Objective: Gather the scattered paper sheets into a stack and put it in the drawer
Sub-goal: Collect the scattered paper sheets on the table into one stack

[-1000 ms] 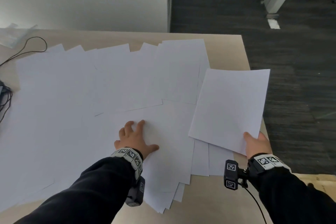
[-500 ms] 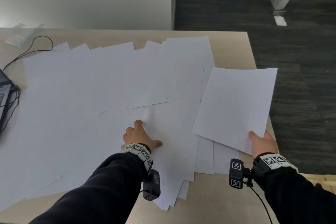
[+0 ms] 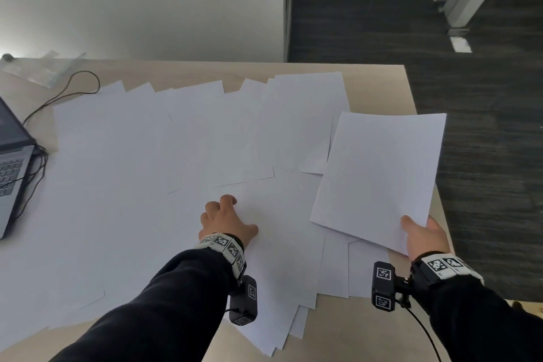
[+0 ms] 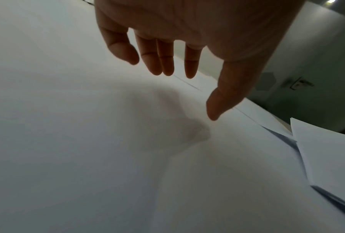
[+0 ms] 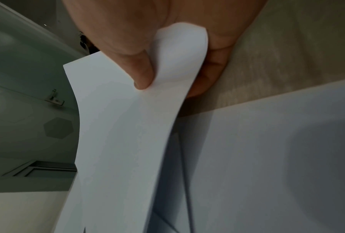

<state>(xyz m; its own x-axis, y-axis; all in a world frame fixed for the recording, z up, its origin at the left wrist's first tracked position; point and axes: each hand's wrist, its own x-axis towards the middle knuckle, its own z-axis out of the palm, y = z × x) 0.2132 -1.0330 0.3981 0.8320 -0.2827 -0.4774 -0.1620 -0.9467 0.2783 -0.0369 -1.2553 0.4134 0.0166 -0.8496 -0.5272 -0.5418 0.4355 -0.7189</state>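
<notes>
Several white paper sheets (image 3: 176, 156) lie scattered and overlapping across the light wooden table (image 3: 379, 88). My left hand (image 3: 232, 214) is over the sheets in the near middle. In the left wrist view this left hand (image 4: 202, 94) hangs just above the paper with relaxed, loosely bent fingers and holds nothing. My right hand (image 3: 420, 235) pinches the near corner of a small lifted stack of sheets (image 3: 379, 173) at the table's right edge. In the right wrist view the thumb (image 5: 141, 75) presses on top of that stack (image 5: 123, 141), with fingers underneath. No drawer is in view.
An open laptop (image 3: 11, 161) sits at the left edge with black cables (image 3: 73, 88) running behind it. A clear plastic sleeve (image 3: 50, 67) lies at the far left corner. Dark carpet floor (image 3: 484, 156) lies beyond the table's right edge, and a white wall stands behind.
My left hand's fingers have drawn in from a flat spread on the paper to a loose curl. My right hand still holds its sheets. The view has shifted, and the laptop has come into sight.
</notes>
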